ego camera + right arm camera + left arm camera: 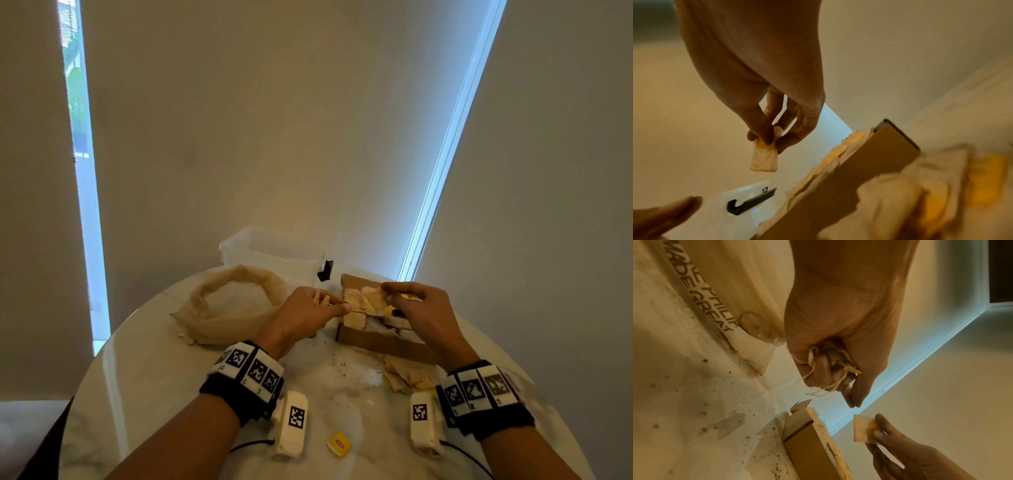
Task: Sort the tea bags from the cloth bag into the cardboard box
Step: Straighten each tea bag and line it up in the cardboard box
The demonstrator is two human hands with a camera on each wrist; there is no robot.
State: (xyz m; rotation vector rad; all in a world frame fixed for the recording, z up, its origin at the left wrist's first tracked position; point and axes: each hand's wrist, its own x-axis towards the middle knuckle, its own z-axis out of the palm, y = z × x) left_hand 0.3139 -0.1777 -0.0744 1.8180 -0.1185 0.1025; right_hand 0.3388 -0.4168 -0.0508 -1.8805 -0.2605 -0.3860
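My right hand hangs over the cardboard box right of centre in the head view, thumb and fingers pinching one tea bag by its top corner at the yellow tag; the bag dangles free above the box's open top, touching nothing else. My left hand sits just left of the box, curled around a small bunch of tea bags with their strings trailing loose out of my fist, its thumb and forefinger pinched together beyond them. The two hands are near each other but apart, with a clear gap between the fingertips in the left wrist view.

The box is already packed with bags up to its rim, so there is little room inside. Its near wall faces me, and its far left corner flaps stand up. The cloth bag lies slumped at centre left, mouth open, near the round table's far left edge. Behind it a clear plastic tub stands at the table's far edge.

Some loose bags lie on the table below the box, partly cut off by my right wrist. A yellow tag lies alone near the bottom edge. Dark tea crumbs speckle the table. I cannot count the bags in my left fist, and the right wrist view is blurred at lower right.
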